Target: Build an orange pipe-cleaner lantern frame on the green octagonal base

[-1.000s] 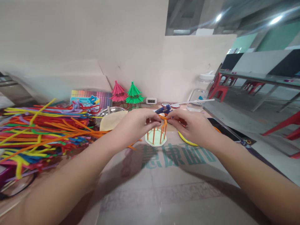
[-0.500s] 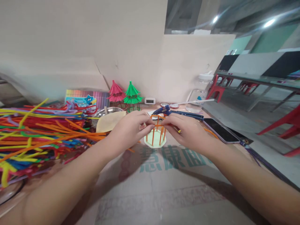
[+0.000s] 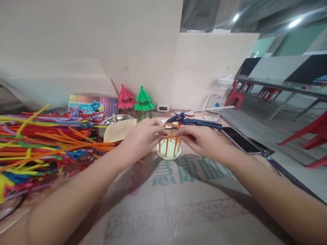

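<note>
An orange pipe-cleaner frame (image 3: 167, 147) stands upright on a pale green, many-sided base (image 3: 168, 154) in the middle of the table. It has several thin posts joined by an orange ring at the top. My left hand (image 3: 143, 137) pinches the ring on its left side with thumb and fingers. On the right side, my right hand (image 3: 201, 139) pinches the same ring, its fingertips close to those of the left. Behind the frame lies a blue glue gun (image 3: 178, 118), partly hidden by the frame and fingers.
Many coloured pipe cleaners (image 3: 51, 143) are heaped at the left. Pink (image 3: 125, 97) and green (image 3: 144, 100) tree-shaped models, a small clock (image 3: 162, 108) and marker pens (image 3: 108, 106) stand behind. A phone (image 3: 241, 140) and a clear bottle (image 3: 219, 98) are at the right.
The view has shifted slightly. Both hands keep their pinch on the orange ring, with the right fingers moved a little.
</note>
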Demonstrator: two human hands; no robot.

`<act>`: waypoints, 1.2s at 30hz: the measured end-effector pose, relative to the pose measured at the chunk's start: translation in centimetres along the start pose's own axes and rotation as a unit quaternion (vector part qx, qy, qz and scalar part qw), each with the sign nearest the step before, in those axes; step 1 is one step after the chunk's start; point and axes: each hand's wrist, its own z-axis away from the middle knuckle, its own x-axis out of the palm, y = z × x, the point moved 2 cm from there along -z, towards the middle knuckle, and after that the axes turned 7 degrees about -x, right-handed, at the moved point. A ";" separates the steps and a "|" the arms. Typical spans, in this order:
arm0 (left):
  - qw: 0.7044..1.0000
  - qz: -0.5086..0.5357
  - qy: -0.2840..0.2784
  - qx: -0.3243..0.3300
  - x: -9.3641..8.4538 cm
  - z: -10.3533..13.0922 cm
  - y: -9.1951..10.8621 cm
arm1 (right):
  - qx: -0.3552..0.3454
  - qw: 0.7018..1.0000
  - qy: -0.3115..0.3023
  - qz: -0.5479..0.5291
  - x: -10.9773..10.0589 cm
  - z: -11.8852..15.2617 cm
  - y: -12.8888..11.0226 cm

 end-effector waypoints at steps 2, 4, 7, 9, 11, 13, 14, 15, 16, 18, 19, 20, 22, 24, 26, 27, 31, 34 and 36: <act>1.000 -0.005 -0.003 -0.002 0.1 0.0 0.0 | 0.007 1.000 0.008 -0.002 -0.1 0.0 0.1; 1.000 -0.012 -0.008 -0.002 0.2 0.0 -0.1 | 0.016 0.999 0.030 -0.007 -0.3 -0.1 0.4; 1.000 -0.016 -0.016 0.000 0.3 0.0 -0.2 | 0.026 0.998 0.051 -0.019 -0.6 0.0 0.8; 1.000 -0.012 -0.019 -0.001 0.3 -0.1 -0.3 | 0.027 0.998 0.044 -0.021 -0.7 -0.1 0.9; 1.000 -0.007 -0.021 -0.001 0.2 -0.1 -0.4 | 0.032 0.999 0.038 -0.016 -0.7 -0.1 0.9; 1.000 -0.002 -0.021 -0.001 0.0 -0.2 -0.6 | 0.038 0.999 0.033 -0.014 -0.5 -0.1 0.9; 1.000 0.000 -0.020 -0.002 -0.1 -0.2 -0.7 | 0.038 0.999 0.032 -0.016 -0.4 -0.1 0.9; 1.000 0.000 -0.020 -0.002 -0.2 -0.2 -0.9 | 0.035 0.999 0.031 -0.020 -0.1 -0.1 1.0; 1.000 0.000 -0.020 -0.003 -0.2 -0.2 -1.1 | 0.028 0.999 0.029 -0.027 0.1 -0.1 1.0; 1.000 -0.003 -0.024 -0.002 -0.2 -0.2 -1.6 | 0.014 0.999 0.015 -0.044 0.7 -0.1 1.1; 1.000 -0.006 -0.026 -0.002 -0.2 -0.2 -1.8 | 0.011 0.999 0.004 -0.053 1.0 -0.1 1.1; 1.000 -0.009 -0.026 -0.002 -0.2 -0.3 -1.9 | 0.009 0.998 -0.008 -0.059 1.1 -0.1 1.1; 1.000 -0.014 -0.018 0.001 -0.3 -0.3 -2.0 | 0.016 0.998 -0.011 -0.062 1.1 -0.2 1.1; 1.000 -0.018 -0.004 0.003 -0.5 -0.3 -1.5 | 0.047 0.998 0.017 -0.047 0.7 -0.3 1.3; 1.000 -0.027 0.005 -0.007 -0.8 -0.2 -0.6 | 0.097 0.994 0.033 -0.034 0.2 -0.3 1.8; 0.999 -0.033 0.006 -0.017 -0.8 -0.2 0.0 | 0.118 0.992 0.022 -0.043 0.2 -0.3 2.2; 0.998 -0.055 -0.018 -0.038 0.1 0.2 1.7 | 0.146 0.974 -0.059 -0.162 1.7 -0.1 3.4; 0.994 -0.063 -0.056 -0.074 1.2 0.5 1.8 | 0.171 0.961 -0.064 -0.207 3.7 0.1 3.9; 0.989 -0.067 -0.077 -0.109 1.5 0.6 1.5 | 0.188 0.957 -0.059 -0.211 4.7 0.2 3.9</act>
